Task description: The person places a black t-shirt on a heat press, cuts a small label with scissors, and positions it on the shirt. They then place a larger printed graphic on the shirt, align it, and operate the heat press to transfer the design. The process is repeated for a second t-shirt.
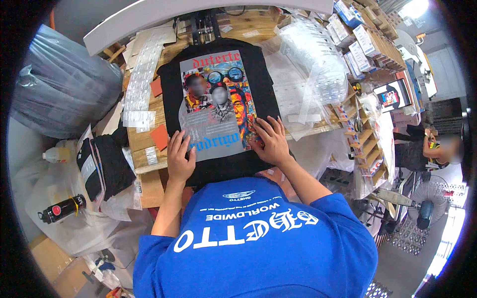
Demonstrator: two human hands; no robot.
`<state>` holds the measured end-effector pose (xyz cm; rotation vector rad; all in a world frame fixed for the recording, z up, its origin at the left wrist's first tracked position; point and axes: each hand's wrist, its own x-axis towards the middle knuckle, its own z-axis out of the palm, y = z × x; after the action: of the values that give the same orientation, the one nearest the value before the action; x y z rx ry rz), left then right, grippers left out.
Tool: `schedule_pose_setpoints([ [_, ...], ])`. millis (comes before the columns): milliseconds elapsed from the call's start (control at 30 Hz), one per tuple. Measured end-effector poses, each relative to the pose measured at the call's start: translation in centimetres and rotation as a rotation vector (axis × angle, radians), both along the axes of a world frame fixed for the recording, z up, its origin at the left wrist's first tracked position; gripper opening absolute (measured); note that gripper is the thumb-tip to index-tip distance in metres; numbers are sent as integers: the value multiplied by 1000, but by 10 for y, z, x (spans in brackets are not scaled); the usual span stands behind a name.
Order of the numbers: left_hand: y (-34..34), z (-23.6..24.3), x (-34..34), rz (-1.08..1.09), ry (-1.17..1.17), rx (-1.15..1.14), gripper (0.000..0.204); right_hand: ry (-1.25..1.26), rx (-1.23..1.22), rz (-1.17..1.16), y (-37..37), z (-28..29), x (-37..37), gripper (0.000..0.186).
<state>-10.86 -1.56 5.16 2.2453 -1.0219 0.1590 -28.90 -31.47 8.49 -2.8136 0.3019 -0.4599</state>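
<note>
A black T-shirt (266, 92) lies spread on a platform on the wooden table in front of me. Over its front rests a grey printed sheet (211, 131) with a colourful picture and red and blue lettering; it looks like a transfer film. My left hand (180, 155) touches the sheet's lower left corner, fingers stretched out. At the lower right corner my right hand (271, 141) lies with its fingers apart, on the sheet's edge and the shirt. Neither hand visibly grips anything.
A pale curved machine edge (198, 12) spans the far side. Clear plastic film (308, 64) and stacked boxes (365, 47) are at right, beside a phone (394, 95). Folded dark garments (107, 166) and a black bottle (62, 209) are at left. A fan (427, 203) and another person are farther right.
</note>
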Motion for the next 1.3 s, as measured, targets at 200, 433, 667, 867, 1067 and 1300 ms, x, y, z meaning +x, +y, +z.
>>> schedule_pose_setpoints([
  [200, 2, -1, 2, -16, -46, 12, 39, -1, 20, 4, 0, 1, 1, 54],
  [433, 1, 1, 3, -11, -25, 41, 39, -37, 24, 11, -1, -4, 1, 53],
  [667, -4, 14, -3, 27, -11, 6, 36, 50, 44, -36, 4, 2, 4, 55],
  [867, -18, 11, 61, 77, 121, -45, 12, -7, 109, -147, -41, 6, 37, 29],
  [1067, -22, -74, 216, 636, 1334, -594, 55, 269, 1405, -960, -164, -45, 119, 74],
  [1300, -55, -135, 293, 462, 1258, -690, 69, 82, 1031, -897, -210, -85, 187, 89],
])
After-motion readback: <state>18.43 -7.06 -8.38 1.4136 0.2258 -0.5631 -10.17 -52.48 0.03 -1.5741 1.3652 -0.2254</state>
